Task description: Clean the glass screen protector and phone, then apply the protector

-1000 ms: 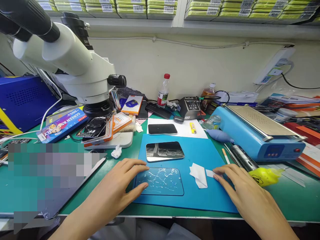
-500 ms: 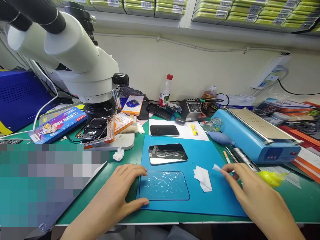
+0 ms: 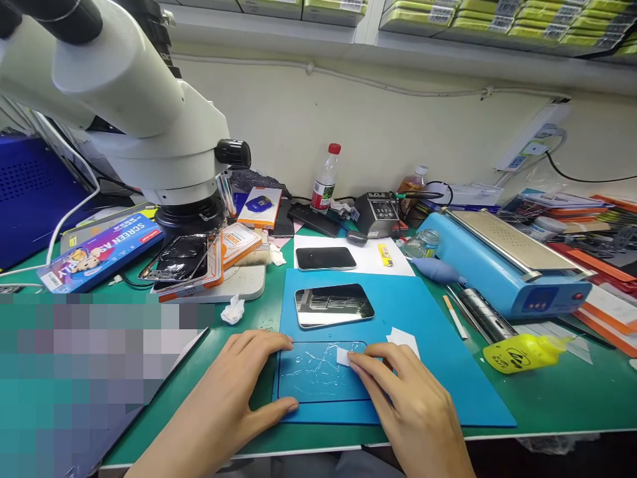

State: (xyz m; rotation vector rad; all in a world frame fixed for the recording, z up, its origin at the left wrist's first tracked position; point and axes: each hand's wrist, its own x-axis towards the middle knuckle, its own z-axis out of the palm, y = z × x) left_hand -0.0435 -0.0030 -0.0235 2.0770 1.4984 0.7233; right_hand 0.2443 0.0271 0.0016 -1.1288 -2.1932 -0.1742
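Black edging runs round a clear panel (image 3: pixel 313 380) lying flat on the near left part of a blue mat (image 3: pixel 468 392), its surface streaked and beaded with liquid. The left hand (image 3: pixel 251 378) is spread at the panel's left end, thumb and fingers wide apart by the two corners; whether the fingertips press on it, I cannot tell. The right hand (image 3: pixel 411 392) pinches a small white slip (image 3: pixel 343 357) between thumb and fingers, over the right half of the panel; whether the slip touches the surface is unclear. A larger piece of white paper (image 3: pixel 404 340) lies on the mat, partly hidden behind the right hand.

Beyond the panel, a phone (image 3: pixel 334 305) with a shiny, reflecting face lies on the mat. Farther back, a dark phone (image 3: pixel 326 258) and a yellow lighter (image 3: pixel 385 255) rest on a white sheet (image 3: pixel 365 264). To the right of the mat, a yellow bottle (image 3: pixel 522 354) lies on the green table (image 3: pixel 572 401), near a cigarette (image 3: pixel 454 317). To the left are a crumpled tissue (image 3: pixel 233 310) and, behind it, a large white microscope (image 3: pixel 164 153).
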